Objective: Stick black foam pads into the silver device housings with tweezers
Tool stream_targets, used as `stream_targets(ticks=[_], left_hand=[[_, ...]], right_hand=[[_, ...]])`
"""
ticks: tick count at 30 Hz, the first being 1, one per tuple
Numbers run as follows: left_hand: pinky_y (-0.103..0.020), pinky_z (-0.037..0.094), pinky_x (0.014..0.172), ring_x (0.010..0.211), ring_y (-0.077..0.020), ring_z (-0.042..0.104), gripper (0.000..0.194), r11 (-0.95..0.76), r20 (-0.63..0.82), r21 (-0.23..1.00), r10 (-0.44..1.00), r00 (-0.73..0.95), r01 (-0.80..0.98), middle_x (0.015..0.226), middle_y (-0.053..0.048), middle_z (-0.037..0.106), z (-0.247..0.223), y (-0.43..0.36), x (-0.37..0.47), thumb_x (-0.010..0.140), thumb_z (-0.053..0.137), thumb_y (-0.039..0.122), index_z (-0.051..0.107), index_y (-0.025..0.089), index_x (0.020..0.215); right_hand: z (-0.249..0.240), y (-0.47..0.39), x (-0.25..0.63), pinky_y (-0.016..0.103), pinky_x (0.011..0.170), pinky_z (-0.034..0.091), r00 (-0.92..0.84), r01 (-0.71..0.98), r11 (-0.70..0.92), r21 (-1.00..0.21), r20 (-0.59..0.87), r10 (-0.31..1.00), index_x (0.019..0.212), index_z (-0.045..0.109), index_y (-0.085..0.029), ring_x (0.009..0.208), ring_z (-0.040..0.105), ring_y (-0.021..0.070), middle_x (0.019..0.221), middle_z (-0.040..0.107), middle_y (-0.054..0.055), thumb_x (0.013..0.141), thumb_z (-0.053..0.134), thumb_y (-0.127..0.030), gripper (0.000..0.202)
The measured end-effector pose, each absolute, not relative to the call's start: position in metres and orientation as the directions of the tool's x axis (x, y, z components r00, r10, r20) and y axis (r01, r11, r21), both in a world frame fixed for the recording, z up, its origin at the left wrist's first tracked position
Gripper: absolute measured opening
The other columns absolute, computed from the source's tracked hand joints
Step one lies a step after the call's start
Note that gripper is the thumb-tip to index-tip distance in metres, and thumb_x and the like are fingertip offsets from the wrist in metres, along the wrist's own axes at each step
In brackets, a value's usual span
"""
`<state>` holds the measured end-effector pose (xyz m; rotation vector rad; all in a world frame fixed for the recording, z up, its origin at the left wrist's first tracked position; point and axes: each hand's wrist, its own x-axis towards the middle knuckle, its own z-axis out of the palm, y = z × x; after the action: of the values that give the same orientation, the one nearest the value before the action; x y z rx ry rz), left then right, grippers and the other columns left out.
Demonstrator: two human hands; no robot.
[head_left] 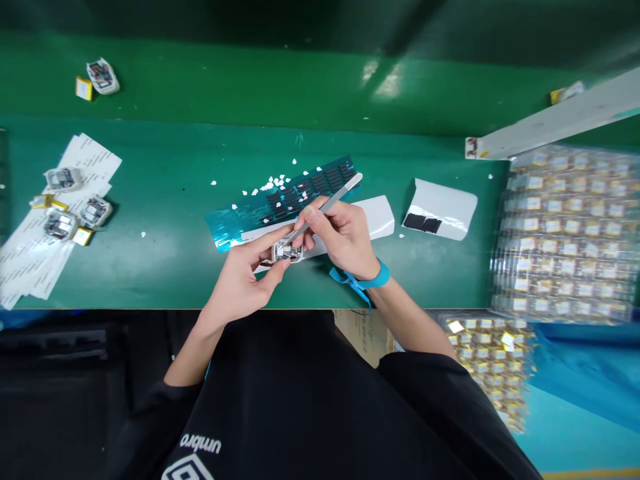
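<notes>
Between the thumb and fingers of my left hand (249, 277) is a small white electronic device (289, 253), its casing open and its circuitry facing up. My right hand (345, 233) grips a slim metal tool that looks like tweezers (334, 199), slanting down to the left. The tool's tip is at the device's inside; whether it pinches anything there is too small to tell. Behind both hands lies a blue film sheet (220, 223) with rows of black pads (320, 181) and scattered white bits (273, 181). A white sheet (379, 217) lies partly beneath my right hand.
At left, several open devices (95, 211) and yellow-edged batteries (83, 235) rest on printed paper strips (37, 257). A curled white sheet (445, 203) with black pads lies right. Stacked clear trays (570, 233) fill the far right, below a white beam (555, 120). A blue wrist strap (377, 277) circles my right wrist.
</notes>
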<state>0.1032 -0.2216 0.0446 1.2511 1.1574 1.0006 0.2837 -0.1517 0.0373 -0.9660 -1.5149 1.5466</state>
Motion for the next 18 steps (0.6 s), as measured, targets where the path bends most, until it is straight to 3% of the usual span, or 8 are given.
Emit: stream_targets(ticks=[7,13,18], left_hand=[[-0.024,0.061,0.06,0.064,-0.0119,0.067,0.051,0.102,-0.102,0.995,0.986,0.133,0.006,0.099,-0.005,0.081,0.045,-0.223,0.106,0.088,0.068,0.01,0.073,0.021,0.138],[-0.025,0.054,0.056,0.052,-0.0101,0.059,0.034,0.155,-0.157,0.987,0.986,0.054,0.044,0.075,-0.002,0.072,0.043,-0.222,0.109,0.095,0.063,0.018,0.08,0.018,0.125],[-0.026,0.052,0.055,0.052,-0.0119,0.06,0.033,0.141,-0.15,0.969,0.988,0.027,0.205,0.073,0.0,0.073,0.041,-0.226,0.099,0.098,0.06,0.018,0.079,0.02,0.124]], right_hand=[[0.038,-0.15,0.283,0.021,0.053,0.051,-0.412,-0.025,-0.02,-0.999,-0.008,0.911,0.082,0.067,-0.021,0.052,0.058,0.0064,0.066,0.073,-0.003,0.101,0.063,-0.058,0.042],[0.034,-0.153,0.281,0.02,0.052,0.051,-0.411,-0.044,0.045,-0.998,0.059,0.91,0.084,0.069,-0.02,0.052,0.06,0.0065,0.066,0.073,-0.004,0.104,0.063,-0.05,0.036],[0.027,-0.15,0.284,0.024,0.055,0.055,-0.311,-0.024,0.238,-0.971,0.233,0.921,0.089,0.073,-0.022,0.057,0.067,0.0091,0.074,0.076,-0.002,0.108,0.056,-0.043,0.033]])
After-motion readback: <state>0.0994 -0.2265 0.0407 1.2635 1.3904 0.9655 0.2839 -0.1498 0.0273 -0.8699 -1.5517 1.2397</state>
